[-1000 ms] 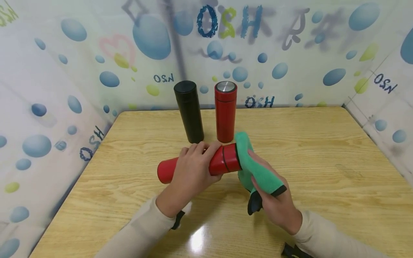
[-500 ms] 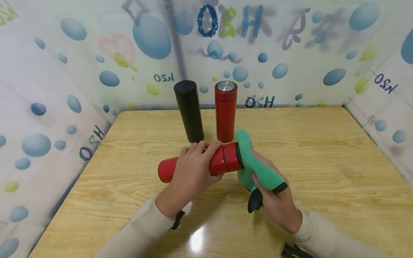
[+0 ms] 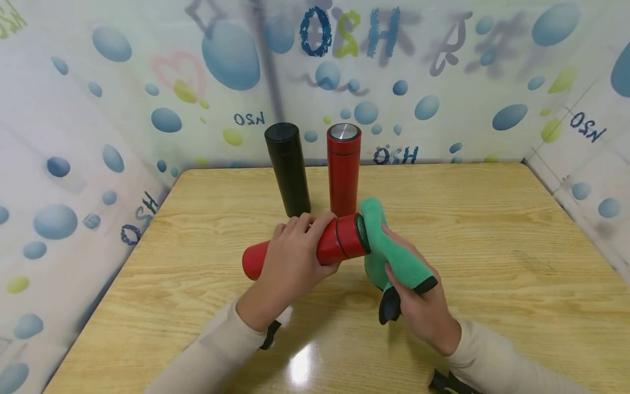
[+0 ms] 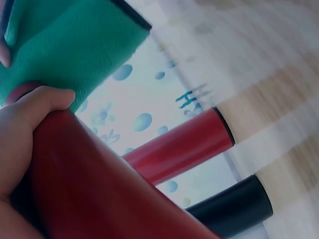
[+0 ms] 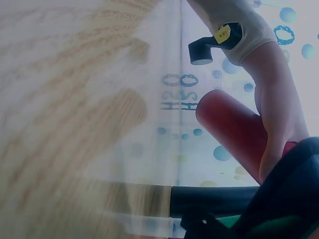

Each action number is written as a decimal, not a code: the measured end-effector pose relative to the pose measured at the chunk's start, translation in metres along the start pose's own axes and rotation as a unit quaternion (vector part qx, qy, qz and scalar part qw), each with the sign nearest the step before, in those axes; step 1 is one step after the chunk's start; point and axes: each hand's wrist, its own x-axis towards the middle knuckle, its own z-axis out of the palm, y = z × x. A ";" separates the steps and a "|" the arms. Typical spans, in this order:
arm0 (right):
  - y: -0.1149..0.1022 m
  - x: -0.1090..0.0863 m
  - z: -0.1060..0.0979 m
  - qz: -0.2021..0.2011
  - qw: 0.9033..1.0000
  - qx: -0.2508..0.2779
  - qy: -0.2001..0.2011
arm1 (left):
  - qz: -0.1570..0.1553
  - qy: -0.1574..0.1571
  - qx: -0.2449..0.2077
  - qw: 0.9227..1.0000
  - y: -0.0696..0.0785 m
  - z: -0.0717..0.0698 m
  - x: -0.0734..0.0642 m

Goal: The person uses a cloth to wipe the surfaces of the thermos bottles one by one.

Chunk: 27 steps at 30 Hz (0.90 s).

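My left hand [image 3: 295, 254] grips a red thermos flask [image 3: 346, 237] round its body, holding it tilted above the table with its lid end toward the right. In my right hand [image 3: 425, 303] is a green cloth [image 3: 389, 254] with dark edging, pinched between thumb and fingers. The cloth lies against the lid end of the flask and hides part of the lid's top. In the left wrist view the cloth [image 4: 75, 47] hangs just beyond the fingers on the flask [image 4: 99, 174]. From the right wrist, the flask's base end [image 5: 229, 129] shows beside the left hand [image 5: 279, 114].
Behind the hands a black flask [image 3: 289, 172] and a second red flask [image 3: 344, 175] with a silver-topped lid stand upright, side by side. They are on a wooden table [image 3: 492, 235]. A patterned backdrop [image 3: 443, 71] rises at the back and sides.
The held flask's lid end has turned slightly, so a little more of its dark top edge shows beside the cloth. Both hands keep their holds; the standing flasks have not moved.
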 end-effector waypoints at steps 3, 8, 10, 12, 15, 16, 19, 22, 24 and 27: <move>0.001 -0.001 0.000 -0.018 1.000 0.003 -0.008 | -0.003 -0.004 0.004 1.000 0.000 -0.001 0.000; 0.002 -0.001 0.001 -0.039 0.999 -0.004 -0.001 | 0.014 -0.021 -0.005 1.000 0.000 -0.001 0.000; 0.002 -0.001 0.000 -0.035 0.999 -0.005 0.004 | 0.012 -0.018 -0.007 1.000 -0.001 -0.002 0.000; 0.003 -0.001 0.000 -0.032 0.999 -0.003 0.004 | 0.008 -0.018 -0.009 1.000 -0.001 -0.003 0.000; 0.003 -0.001 0.000 -0.035 0.999 -0.005 0.004 | 0.012 -0.029 -0.017 0.999 -0.002 -0.003 0.000; 0.004 -0.001 0.000 -0.036 0.999 -0.008 0.005 | 0.014 -0.034 -0.021 0.999 -0.002 -0.003 0.000; 0.004 -0.001 0.000 -0.038 0.999 -0.015 0.008 | 0.010 -0.040 -0.026 0.999 -0.001 -0.004 0.000; 0.003 -0.001 0.001 -0.044 0.999 -0.018 0.010 | 0.007 -0.043 -0.026 0.999 -0.001 -0.004 0.000; 0.003 -0.001 0.001 -0.045 0.999 -0.016 0.012 | 0.009 -0.045 -0.025 0.999 -0.001 -0.003 -0.001; 0.002 -0.001 0.001 -0.040 0.999 -0.010 0.016 | 0.013 -0.042 -0.021 0.999 -0.001 -0.003 -0.001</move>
